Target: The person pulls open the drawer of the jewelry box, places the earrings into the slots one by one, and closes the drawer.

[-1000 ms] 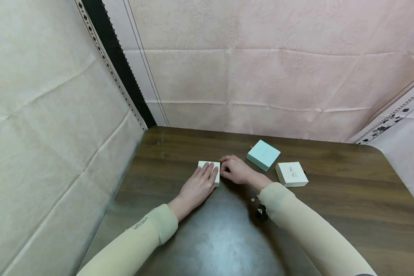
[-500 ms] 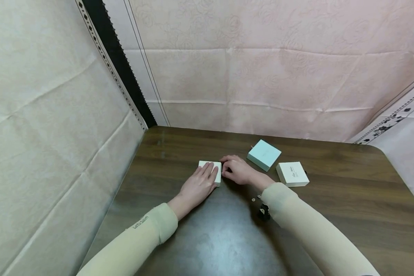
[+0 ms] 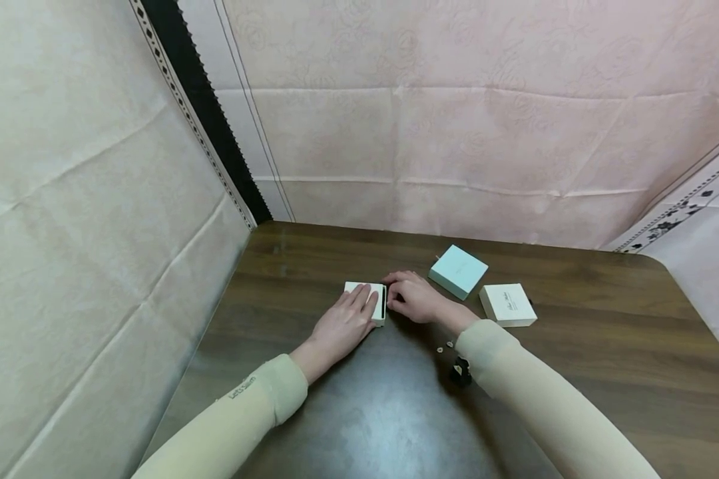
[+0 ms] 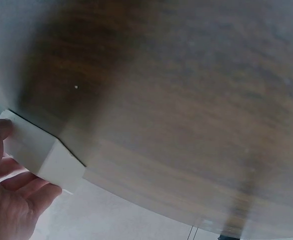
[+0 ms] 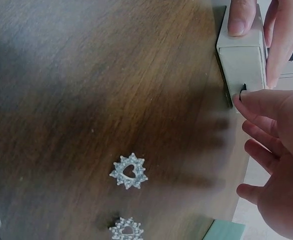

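A small pale box [image 5: 241, 65], square-topped and crisp-edged with a smooth, matte, card-like surface, is held flat on the table [image 3: 311, 253], whose glossy brown top is streaked with wood grain. It is clasped by the left hand [image 3: 344, 326], the thumb set against one side and the nearly straight fingers laid across the top and far side. At the box's right end a thin black tab [image 5: 243, 90] (ribbon-like, though its material cannot be told) is pinched between thumb and forefinger of the right hand [image 3: 416, 297], the other fingers being left loosely bent. Along that end a narrow dark gap is seen.

Farther right of the pale box, and slightly beyond it, a turquoise box [image 3: 458, 269] is set at an angle; farther right again, a white lettered box [image 3: 508, 304] is placed, its top printed in fine dark script. To the right of the pale box and nearer the person, two silvery ornaments [image 5: 129, 171] are scattered, each edged with beaded points around a heart-shaped opening. Beside them a black item [image 3: 460, 372] is partly covered by the right sleeve [image 3: 485, 339].
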A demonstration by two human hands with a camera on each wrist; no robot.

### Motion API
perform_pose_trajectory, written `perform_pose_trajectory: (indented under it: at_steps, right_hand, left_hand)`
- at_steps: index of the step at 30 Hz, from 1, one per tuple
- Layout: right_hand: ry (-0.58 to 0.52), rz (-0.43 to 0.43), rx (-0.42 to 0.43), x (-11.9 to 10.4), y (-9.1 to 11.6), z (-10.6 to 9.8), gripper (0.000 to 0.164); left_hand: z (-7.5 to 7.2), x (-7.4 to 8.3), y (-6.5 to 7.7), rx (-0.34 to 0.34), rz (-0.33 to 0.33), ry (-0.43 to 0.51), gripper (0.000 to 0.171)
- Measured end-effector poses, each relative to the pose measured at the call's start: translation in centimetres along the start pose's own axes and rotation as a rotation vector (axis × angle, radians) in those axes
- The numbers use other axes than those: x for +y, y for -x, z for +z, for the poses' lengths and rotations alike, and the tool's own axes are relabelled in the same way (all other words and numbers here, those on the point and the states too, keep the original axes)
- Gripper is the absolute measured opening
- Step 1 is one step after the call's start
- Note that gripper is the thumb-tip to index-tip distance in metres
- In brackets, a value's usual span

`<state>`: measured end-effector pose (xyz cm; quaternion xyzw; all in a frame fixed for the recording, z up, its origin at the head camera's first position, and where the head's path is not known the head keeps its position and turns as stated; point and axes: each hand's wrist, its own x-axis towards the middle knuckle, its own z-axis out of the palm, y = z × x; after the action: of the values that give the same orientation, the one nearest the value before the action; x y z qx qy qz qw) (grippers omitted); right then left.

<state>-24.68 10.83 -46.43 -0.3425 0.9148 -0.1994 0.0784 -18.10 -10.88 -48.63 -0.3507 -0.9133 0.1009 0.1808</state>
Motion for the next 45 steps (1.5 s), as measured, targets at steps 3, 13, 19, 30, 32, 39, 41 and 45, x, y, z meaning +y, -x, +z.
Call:
perform_pose_trajectory:
  at_steps: [3,13,19,30,32,39,41,45]
  right_hand:
    - [0.005,-0.005,0.005,0.0,0.0,0.0,0.02]
    - [0.019,-0.019,0.011,0.1,0.4,-0.3,0.024]
    - [0.024,-0.024,0.017,0.2,0.6,-0.3,0.025]
    - [0.026,0.008,0.016,1.0,1.2,-0.4,0.025]
    - [0.033,0.0,0.025,1.1,1.4,-0.4,0.025]
    - [0.024,-0.002,0.032,1.5,1.8,-0.6,0.024]
    - [0.029,-0.001,0.033,1.6,1.9,-0.6,0.024]
    - [0.039,-0.004,0.038,1.7,2.2,-0.7,0.024]
  left_hand:
    - [-0.1,0.0,0.0,-0.004,-0.002,0.003,0.057]
    - [-0.3,0.1,-0.1,-0.005,0.002,0.022,0.057]
    - [-0.3,0.0,0.0,-0.003,-0.001,0.032,0.057]
    - [-0.2,0.0,0.0,0.01,0.006,0.013,0.056]
    - [-0.2,0.1,0.0,0.009,0.006,0.009,0.056]
    - [-0.2,0.1,0.0,0.0,-0.007,0.03,0.056]
    - [-0.2,0.1,0.0,-0.011,-0.011,0.045,0.056]
    - [-0.3,0.1,0.0,-0.022,-0.017,0.068,0.056]
